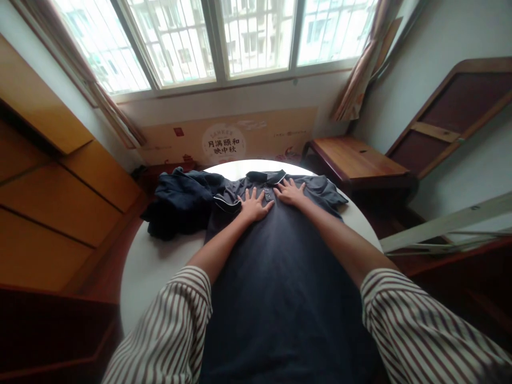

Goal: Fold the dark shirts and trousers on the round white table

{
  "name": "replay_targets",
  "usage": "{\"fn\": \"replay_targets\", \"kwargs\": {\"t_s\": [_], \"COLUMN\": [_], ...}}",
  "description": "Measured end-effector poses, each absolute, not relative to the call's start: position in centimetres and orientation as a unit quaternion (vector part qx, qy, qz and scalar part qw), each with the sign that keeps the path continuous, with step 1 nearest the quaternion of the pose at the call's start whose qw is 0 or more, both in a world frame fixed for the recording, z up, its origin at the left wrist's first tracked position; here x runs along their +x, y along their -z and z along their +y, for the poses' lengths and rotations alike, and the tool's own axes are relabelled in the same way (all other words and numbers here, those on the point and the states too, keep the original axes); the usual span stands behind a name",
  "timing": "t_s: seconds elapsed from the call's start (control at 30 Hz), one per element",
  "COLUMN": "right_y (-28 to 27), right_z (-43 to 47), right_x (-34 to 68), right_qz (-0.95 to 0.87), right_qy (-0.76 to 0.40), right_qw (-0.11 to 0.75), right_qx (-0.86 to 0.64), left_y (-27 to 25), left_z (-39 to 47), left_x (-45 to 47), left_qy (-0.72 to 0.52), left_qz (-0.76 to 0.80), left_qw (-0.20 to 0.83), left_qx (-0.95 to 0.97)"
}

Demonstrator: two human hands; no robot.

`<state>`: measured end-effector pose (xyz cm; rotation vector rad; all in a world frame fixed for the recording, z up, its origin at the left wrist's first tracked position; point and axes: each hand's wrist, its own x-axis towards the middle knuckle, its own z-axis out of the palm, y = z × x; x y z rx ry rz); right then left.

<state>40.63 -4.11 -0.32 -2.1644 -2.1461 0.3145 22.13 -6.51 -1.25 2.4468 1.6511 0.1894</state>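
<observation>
Barred windows [260,37] light a room where a person in striped sleeves [172,325] leans over a round white table [160,272], a yellow-brown cabinet [52,213] filling the left side. A dark grey polo shirt [280,298] lies front up across the table, its collar end toward the windows and its body running back toward the person, out of the bottom of view. A wood-framed panel [460,117] stands slanted along the right-hand wall, near a low wooden stand [360,157]. Below the sill, a beige banner [256,133] with Chinese characters stretches along the wall, between patterned curtains [354,90]. A heap of dark clothes [184,200] sits on the table's left side, against the shirt's white-trimmed sleeve. Both hands rest palm down on the upper chest of the shirt, fingers spread wide, gripping nothing: the left hand [255,206] beside that sleeve, the right hand [290,193] just below the white-edged collar [276,177]. Between them runs the short placket, its small buttons [268,196] showing.
</observation>
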Motion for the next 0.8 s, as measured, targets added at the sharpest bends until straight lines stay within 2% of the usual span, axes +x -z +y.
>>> {"fn": "replay_targets", "kwargs": {"t_s": [0.47,0.67,0.8], "right_y": [-0.3,0.7,1.2], "right_z": [-0.4,-7.3,-15.1], "right_x": [40.3,38.7,38.7], "right_qz": [-0.695,-0.726,-0.758], "right_qy": [-0.112,-0.076,-0.057], "right_qw": [0.020,0.043,0.050], "right_qx": [-0.710,-0.682,-0.648], "left_y": [1.1,1.1,0.5], "left_z": [-3.9,-4.1,-5.5], "left_x": [23.1,23.1,23.0], "left_qy": [-0.057,-0.070,-0.136], "left_qz": [0.594,0.594,0.573], "left_qw": [0.113,0.108,0.072], "left_qx": [0.795,0.794,0.805]}}
